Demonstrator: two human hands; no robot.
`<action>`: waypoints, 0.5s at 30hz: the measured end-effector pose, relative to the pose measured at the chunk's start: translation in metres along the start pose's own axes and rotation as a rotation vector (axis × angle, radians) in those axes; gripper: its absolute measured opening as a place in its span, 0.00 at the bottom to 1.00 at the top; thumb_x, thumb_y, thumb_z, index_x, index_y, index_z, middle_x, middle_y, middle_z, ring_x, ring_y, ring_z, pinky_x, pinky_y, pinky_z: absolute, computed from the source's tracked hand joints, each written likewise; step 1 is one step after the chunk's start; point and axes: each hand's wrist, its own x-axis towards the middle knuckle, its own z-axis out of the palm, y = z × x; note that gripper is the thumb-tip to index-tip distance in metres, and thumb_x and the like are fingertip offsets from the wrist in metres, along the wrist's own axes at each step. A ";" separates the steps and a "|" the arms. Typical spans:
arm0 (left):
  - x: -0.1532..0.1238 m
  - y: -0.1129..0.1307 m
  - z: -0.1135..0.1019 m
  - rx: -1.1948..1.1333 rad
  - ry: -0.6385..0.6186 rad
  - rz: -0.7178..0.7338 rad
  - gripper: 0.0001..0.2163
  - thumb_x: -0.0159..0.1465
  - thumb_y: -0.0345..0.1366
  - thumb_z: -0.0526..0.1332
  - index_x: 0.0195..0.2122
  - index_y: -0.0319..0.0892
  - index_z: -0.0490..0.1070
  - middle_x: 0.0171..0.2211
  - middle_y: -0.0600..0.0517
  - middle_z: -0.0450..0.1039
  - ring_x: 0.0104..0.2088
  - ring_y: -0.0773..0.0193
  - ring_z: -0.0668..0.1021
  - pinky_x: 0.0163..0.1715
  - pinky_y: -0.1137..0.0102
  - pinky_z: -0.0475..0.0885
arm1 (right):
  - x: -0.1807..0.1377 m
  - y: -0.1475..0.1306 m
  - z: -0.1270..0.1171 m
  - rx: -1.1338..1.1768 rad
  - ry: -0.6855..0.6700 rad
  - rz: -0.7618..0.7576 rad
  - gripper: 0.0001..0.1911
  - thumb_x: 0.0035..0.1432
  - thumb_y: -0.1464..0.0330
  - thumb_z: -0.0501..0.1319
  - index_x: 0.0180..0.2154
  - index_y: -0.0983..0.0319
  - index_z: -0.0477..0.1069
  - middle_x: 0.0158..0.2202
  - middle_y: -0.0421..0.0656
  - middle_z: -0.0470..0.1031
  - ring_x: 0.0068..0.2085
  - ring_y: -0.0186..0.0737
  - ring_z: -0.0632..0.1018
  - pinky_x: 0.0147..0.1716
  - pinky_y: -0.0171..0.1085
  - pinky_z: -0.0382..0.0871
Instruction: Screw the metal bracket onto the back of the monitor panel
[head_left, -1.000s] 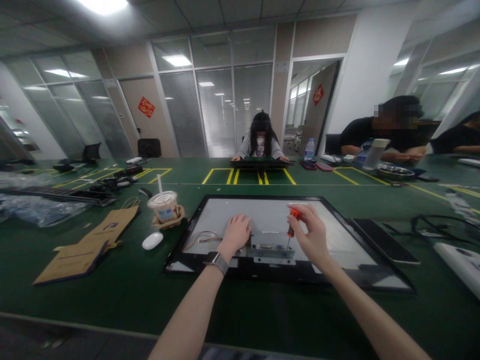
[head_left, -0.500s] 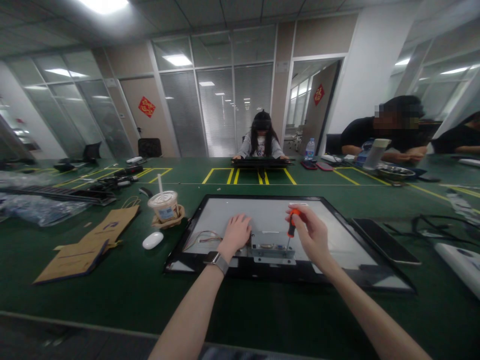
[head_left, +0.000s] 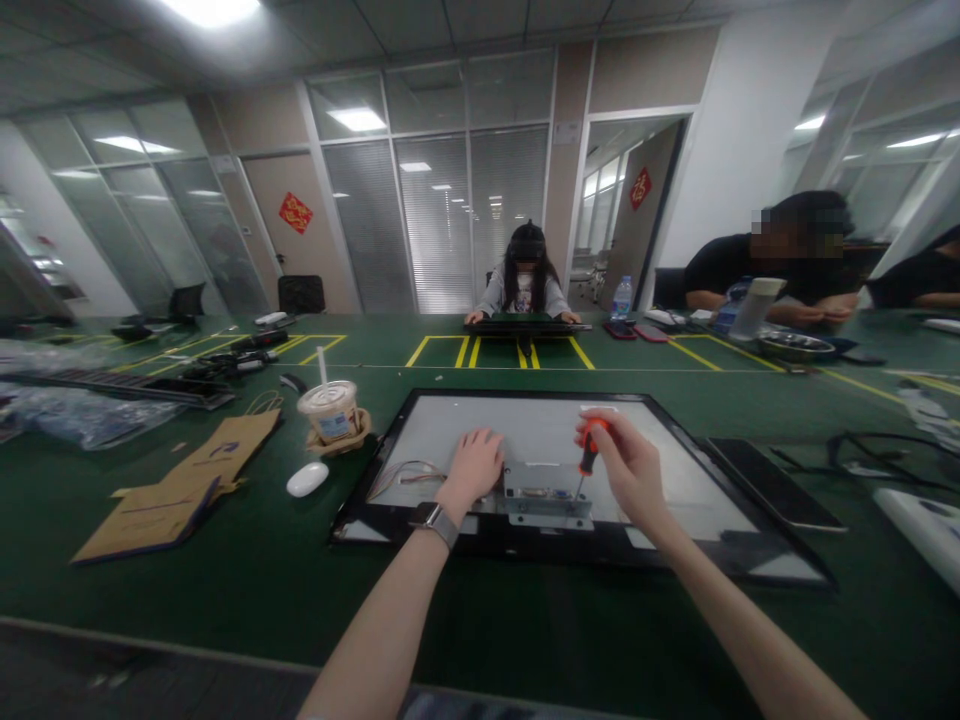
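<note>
A black-framed display panel (head_left: pixel 442 425) lies with its pale back facing up in front of me. On its near side sits a metal bracket (head_left: pixel 517 492) with video ports, one of them blue. My right hand (head_left: pixel 630 462) grips an orange and black screwdriver (head_left: pixel 590 452), tilted, its thin tip down at the bracket's right end. Whether the tip sits in a screw is too small to tell. My left hand (head_left: pixel 475 465) rests flat on the panel, fingers stretched out, beside the bracket's left end. Thin cables (head_left: pixel 409 472) lie left of that hand.
Left of the panel are a white mouse (head_left: pixel 307 480), an iced drink cup (head_left: pixel 330 412) in a cardboard holder and a brown paper bag (head_left: pixel 225 450). A dark flat slab (head_left: pixel 776 483) lies to the right. Across the green table (head_left: pixel 247 600) a person holds another panel (head_left: pixel 525 326).
The screwdriver handle and my right hand have shifted slightly to the right, tilting the shaft a bit more. My left hand stays in place on the panel.
</note>
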 end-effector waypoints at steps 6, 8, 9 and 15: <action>0.001 -0.001 0.002 -0.003 0.009 -0.002 0.19 0.73 0.36 0.49 0.63 0.41 0.66 0.66 0.43 0.64 0.65 0.52 0.66 0.65 0.56 0.60 | 0.001 -0.006 0.002 0.124 -0.072 0.011 0.11 0.69 0.59 0.55 0.43 0.57 0.72 0.33 0.41 0.76 0.28 0.37 0.77 0.26 0.38 0.74; 0.001 -0.001 0.003 -0.002 0.011 0.004 0.19 0.73 0.36 0.49 0.63 0.41 0.66 0.65 0.43 0.64 0.65 0.51 0.67 0.65 0.56 0.60 | 0.001 -0.006 0.002 0.113 -0.082 0.023 0.10 0.69 0.60 0.56 0.41 0.58 0.73 0.31 0.41 0.75 0.28 0.37 0.77 0.27 0.38 0.74; 0.001 -0.001 0.002 -0.002 0.011 0.005 0.19 0.73 0.36 0.49 0.63 0.41 0.66 0.65 0.42 0.64 0.65 0.51 0.67 0.65 0.55 0.61 | 0.001 -0.006 0.002 0.110 -0.077 0.027 0.09 0.67 0.61 0.58 0.41 0.57 0.73 0.31 0.41 0.75 0.29 0.37 0.77 0.27 0.38 0.74; 0.001 -0.001 0.002 -0.007 0.015 0.012 0.19 0.73 0.36 0.49 0.62 0.41 0.66 0.65 0.42 0.64 0.65 0.51 0.67 0.65 0.55 0.61 | 0.000 -0.003 0.002 0.091 0.027 0.005 0.06 0.62 0.63 0.64 0.39 0.57 0.76 0.38 0.41 0.70 0.30 0.36 0.77 0.27 0.38 0.76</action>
